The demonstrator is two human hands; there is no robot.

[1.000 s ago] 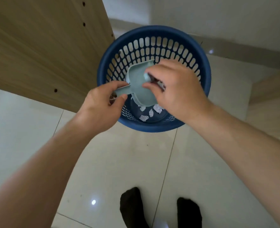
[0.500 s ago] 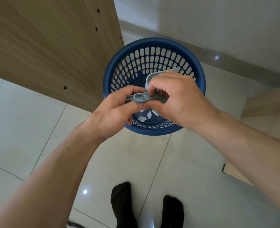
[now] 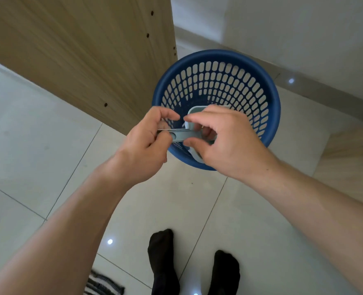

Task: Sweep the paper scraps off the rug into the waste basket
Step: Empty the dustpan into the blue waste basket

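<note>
A round blue waste basket (image 3: 215, 69) with a slotted wall stands on the tiled floor. Over its near rim I hold a small pale grey-green dustpan (image 3: 181, 136) with a matching small brush. My left hand (image 3: 148, 143) pinches the end of the handles. My right hand (image 3: 227, 139) grips the pan's body, and its fingers cover most of the pan. The paper scraps in the basket are hidden behind my hands. A corner of the striped black-and-white rug (image 3: 100, 284) shows at the bottom edge.
A wooden cabinet panel (image 3: 80, 50) with small holes rises at the left, close to the basket. A white wall (image 3: 293, 28) with a grey skirting runs behind. Another wooden piece (image 3: 353, 158) sits at the right. My feet in black socks (image 3: 163, 258) stand on the tiles.
Both hands have come closer together on the dustpan, and it has turned from tipped-open to edge-on. The view has drifted so the basket sits further right; the scraps are hidden now.
</note>
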